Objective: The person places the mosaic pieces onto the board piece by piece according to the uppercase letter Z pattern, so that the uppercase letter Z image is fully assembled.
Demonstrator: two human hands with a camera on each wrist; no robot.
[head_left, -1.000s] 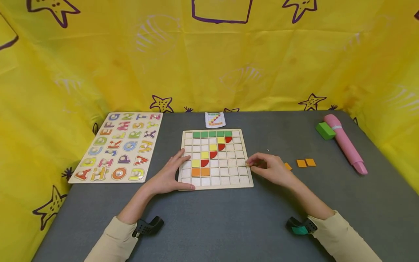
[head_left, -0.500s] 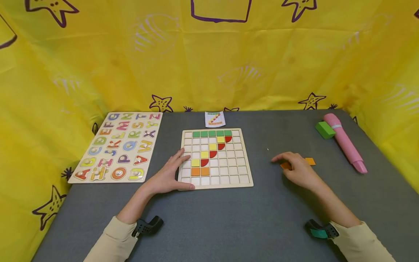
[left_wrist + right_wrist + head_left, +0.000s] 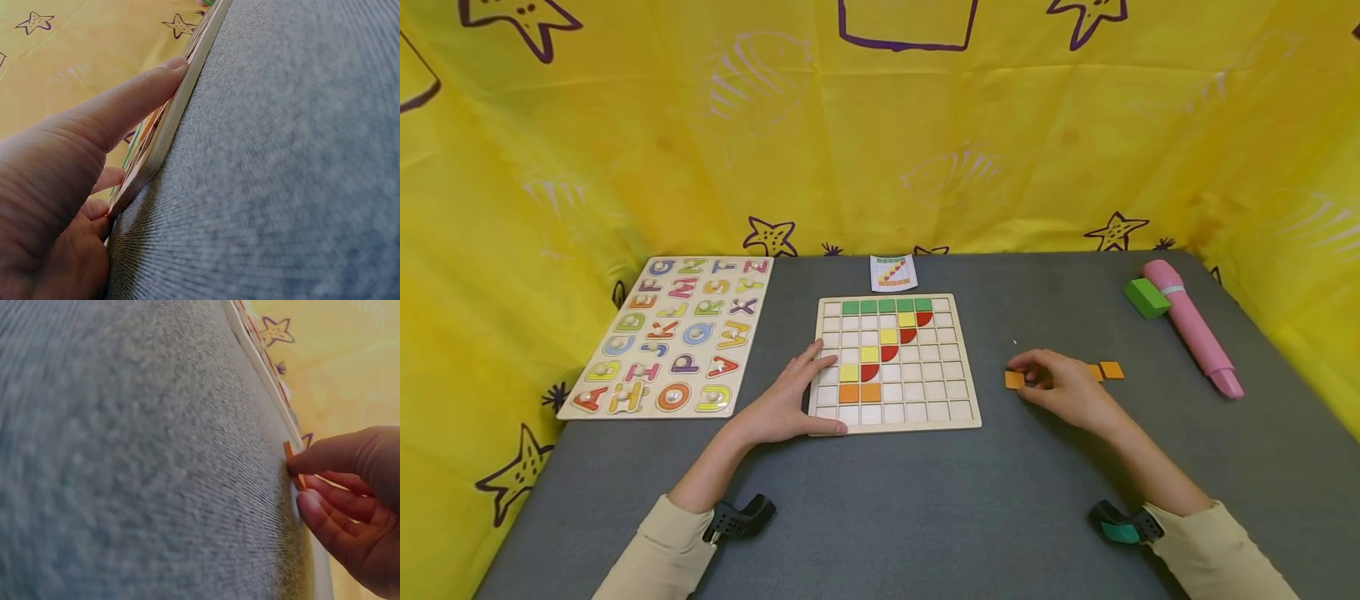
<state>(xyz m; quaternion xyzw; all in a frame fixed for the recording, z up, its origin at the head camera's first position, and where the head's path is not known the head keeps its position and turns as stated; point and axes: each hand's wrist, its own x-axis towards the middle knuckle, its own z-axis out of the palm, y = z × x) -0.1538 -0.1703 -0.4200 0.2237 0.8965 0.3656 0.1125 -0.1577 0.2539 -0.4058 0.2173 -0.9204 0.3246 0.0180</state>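
Note:
A wooden grid board (image 3: 925, 415) lies in the middle of the table. Green square tiles (image 3: 887, 306) line its top row, with yellow squares (image 3: 888, 337) and red quarter-circles (image 3: 889, 355) stepping diagonally down to two orange squares (image 3: 859, 392). My left hand (image 3: 782, 402) rests on the board's lower left corner, thumb along the near edge and fingers spread over the left side. To the right of the board, my right hand (image 3: 1063, 387) pinches an orange square tile (image 3: 1014, 380) between thumb and fingers; its thin edge shows in the right wrist view. More orange tiles (image 3: 1112, 370) lie behind that hand, one partly hidden.
An alphabet puzzle board (image 3: 670, 337) lies to the left. A small pattern card (image 3: 893, 273) sits behind the grid board. At the right are a green block (image 3: 1146, 298) and a pink cylindrical object (image 3: 1195, 329). Yellow cloth (image 3: 880, 150) encloses the table's back and sides.
My right hand moved from the board's right edge to the loose tiles, picked up an orange one and came back left a little. The left hand stayed in place.

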